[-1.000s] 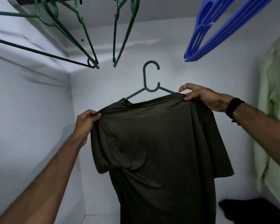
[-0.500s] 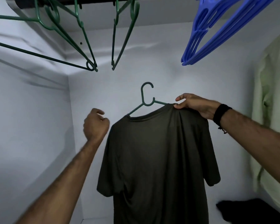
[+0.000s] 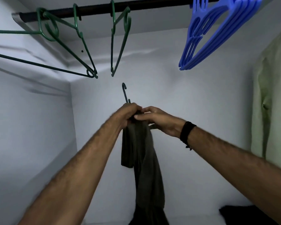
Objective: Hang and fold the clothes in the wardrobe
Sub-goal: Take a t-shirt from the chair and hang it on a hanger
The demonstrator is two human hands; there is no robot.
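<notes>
Olive-brown cotton is hanging straight down from both hands: the T-shirt (image 3: 141, 159) is draping edge-on below them, its long axis running vertically, a sleeve showing on its left side. The left hand (image 3: 127, 116) is gripping the shirt's top, fingers curled round the neck of the green hanger (image 3: 124, 93), whose hook is rising just above the knuckles. The right hand (image 3: 159, 120) is lying just beside the left, nearly touching it, thumb and fingers lightly bent and resting against the shirt's shoulder; whether it is truly pinching the cloth is hard to tell through the blur.

The dark rail (image 3: 152, 6) is running crosswise well above and beyond both hands. The hook is standing upright and seen almost side-on, with the left hand directly under it, so that hand is the nearer one to lift it. In my judgement the open stretch of rail between the empty green hangers (image 3: 118, 43) up to the left and the blue hangers (image 3: 206, 38) up to the right is the likely target. A pale green shirt (image 3: 271, 103) is hanging far right, and a dark garment (image 3: 243, 215) is lying low to the right.
</notes>
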